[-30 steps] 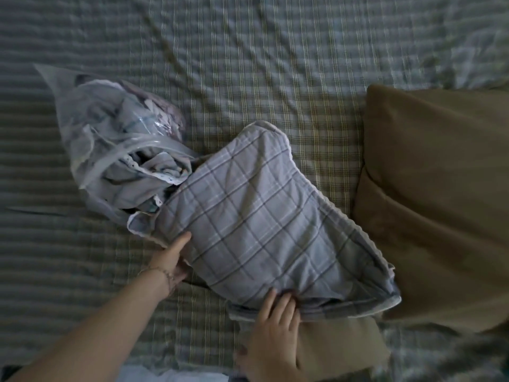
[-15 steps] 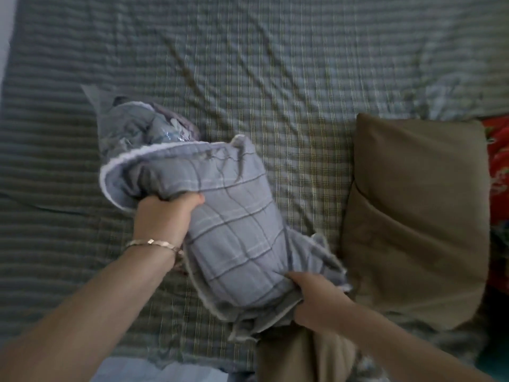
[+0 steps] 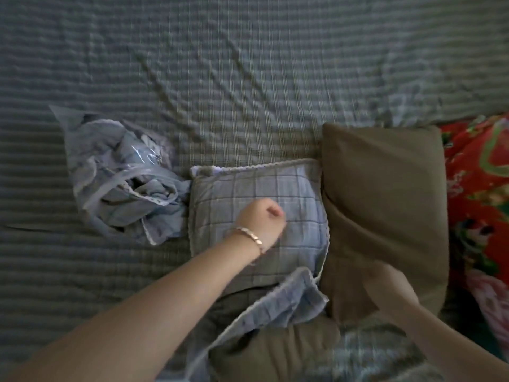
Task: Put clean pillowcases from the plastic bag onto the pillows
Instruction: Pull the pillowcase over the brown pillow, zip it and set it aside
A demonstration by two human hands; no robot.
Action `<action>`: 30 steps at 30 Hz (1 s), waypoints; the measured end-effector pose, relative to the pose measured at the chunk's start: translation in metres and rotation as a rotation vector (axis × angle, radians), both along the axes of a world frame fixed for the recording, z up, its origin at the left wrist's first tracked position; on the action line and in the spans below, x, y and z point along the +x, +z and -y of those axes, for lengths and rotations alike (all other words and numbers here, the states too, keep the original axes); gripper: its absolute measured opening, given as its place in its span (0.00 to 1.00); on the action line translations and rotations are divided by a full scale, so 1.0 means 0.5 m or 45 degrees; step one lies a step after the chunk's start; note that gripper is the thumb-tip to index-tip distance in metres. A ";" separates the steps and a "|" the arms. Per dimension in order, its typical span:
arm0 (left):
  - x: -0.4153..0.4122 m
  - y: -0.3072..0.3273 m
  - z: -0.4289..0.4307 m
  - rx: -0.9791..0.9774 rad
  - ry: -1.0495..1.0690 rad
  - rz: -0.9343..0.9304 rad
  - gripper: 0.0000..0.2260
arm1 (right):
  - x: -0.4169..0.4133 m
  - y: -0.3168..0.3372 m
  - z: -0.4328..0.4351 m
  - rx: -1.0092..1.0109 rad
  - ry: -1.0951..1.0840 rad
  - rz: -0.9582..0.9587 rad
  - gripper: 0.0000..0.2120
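Blue-grey checked pillowcase with white scalloped trim (image 3: 275,194): lies mid-bed, already plump with a pillow in its far part. Its open near end (image 3: 281,304) flops loose toward you, and brown fabric (image 3: 275,351) pokes out below it, so by my reading the pillow is not fully seated.

Your left hand (image 3: 260,227), gold bracelet at the wrist, is curled into a fist and sits knuckles-down on the case's middle. It grips nothing; it looks placed to punch the filling into the far corners.

Your right hand (image 3: 388,290) is blurred, over the near edge of the bare olive-brown pillow (image 3: 385,194) that lies touching the case's right side. Whether its fingers are closed on that pillow, you cannot tell from here.

Clear plastic bag (image 3: 115,172): just left of the case, mouth gaping toward it, more blue-grey linen spilling out and touching the case's left edge. Handy for the next cover.

All of it rests on the grey-green striped bedsheet (image 3: 248,64). Red floral cloth (image 3: 479,188) at the far right edge.
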State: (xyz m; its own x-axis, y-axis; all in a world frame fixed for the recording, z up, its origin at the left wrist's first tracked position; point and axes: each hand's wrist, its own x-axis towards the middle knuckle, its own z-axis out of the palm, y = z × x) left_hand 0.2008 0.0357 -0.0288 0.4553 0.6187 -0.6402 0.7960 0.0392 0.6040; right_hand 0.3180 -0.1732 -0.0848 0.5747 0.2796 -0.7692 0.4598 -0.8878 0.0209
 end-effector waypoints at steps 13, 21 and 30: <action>-0.152 -0.290 -0.089 0.577 -0.237 -0.374 0.06 | -0.121 -0.181 -0.276 0.465 0.699 0.122 0.14; -0.217 -0.233 0.007 0.470 -0.751 -0.025 0.07 | -0.060 -0.173 -0.149 0.300 0.820 -0.302 0.11; -0.244 -0.232 0.141 0.279 -0.931 -0.440 0.28 | -0.174 -0.132 -0.097 0.520 1.065 -0.315 0.30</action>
State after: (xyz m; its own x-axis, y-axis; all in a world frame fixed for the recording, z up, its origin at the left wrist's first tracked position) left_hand 0.0787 -0.0345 -0.1449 0.5904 0.3705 -0.7171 0.7171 -0.6485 0.2553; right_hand 0.2307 -0.1245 -0.1511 -0.0972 0.7983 -0.5944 0.8972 -0.1882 -0.3995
